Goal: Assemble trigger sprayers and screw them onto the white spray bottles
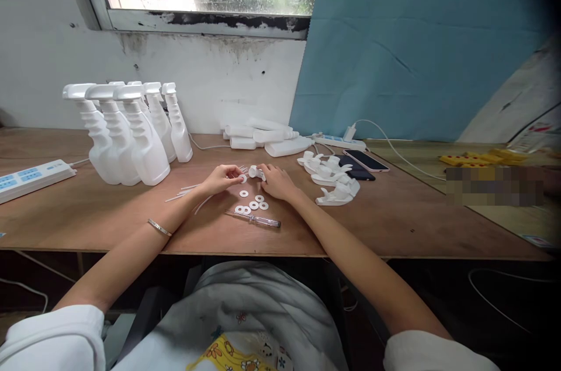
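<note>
Over the middle of the wooden table (87,219), my left hand (222,179) pinches a small white washer (242,179) between its fingertips. My right hand (275,181) is closed on a small white cap piece (256,172). The two hands almost meet. Several loose white washers (251,204) lie just in front of them. A clear-handled screwdriver (254,218) lies nearer the table's front edge. Thin white dip tubes (186,191) lie to the left of my left hand.
Several upright white spray bottles (131,137) stand at the back left. More bottles (263,138) lie flat behind the hands. White trigger heads (333,181) and two phones (363,163) sit to the right. Power strips (30,178) lie at the far left and at the back.
</note>
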### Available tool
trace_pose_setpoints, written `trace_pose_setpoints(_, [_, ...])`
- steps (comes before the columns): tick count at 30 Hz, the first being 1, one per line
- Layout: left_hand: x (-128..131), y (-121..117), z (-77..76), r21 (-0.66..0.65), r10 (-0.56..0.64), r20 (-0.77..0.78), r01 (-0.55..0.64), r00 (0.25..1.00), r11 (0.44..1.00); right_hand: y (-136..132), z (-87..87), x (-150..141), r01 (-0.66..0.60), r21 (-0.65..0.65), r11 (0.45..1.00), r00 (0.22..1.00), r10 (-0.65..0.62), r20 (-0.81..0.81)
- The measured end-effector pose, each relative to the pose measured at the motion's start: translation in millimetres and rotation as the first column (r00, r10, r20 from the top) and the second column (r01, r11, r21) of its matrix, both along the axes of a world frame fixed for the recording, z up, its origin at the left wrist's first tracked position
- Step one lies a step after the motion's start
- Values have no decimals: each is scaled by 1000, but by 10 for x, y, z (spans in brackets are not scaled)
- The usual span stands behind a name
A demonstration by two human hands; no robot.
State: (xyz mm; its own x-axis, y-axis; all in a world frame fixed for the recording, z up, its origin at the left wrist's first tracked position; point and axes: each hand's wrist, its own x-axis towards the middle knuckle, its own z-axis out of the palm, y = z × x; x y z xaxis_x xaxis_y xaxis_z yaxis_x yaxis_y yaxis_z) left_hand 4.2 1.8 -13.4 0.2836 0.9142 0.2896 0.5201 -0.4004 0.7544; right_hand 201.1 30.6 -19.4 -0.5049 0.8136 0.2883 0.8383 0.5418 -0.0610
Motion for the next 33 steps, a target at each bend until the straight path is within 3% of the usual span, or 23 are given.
trace_pose_setpoints(9, [-11, -4, -8, -8, 36, 7, -36, 999, 999, 16, 11, 1, -76, -82, 994, 975, 57, -215])
trace_pose_setpoints(16, [-29, 31, -33, -17, -15, 32, 16, 999, 1000, 2, -30, -60, -349, -128, 928, 892, 287, -348])
trace_pose_setpoints(33, [-49, 51, -74, 94, 60, -46, -55, 997, 994, 2, -52, -90, -441, -149, 885, 806, 317, -500])
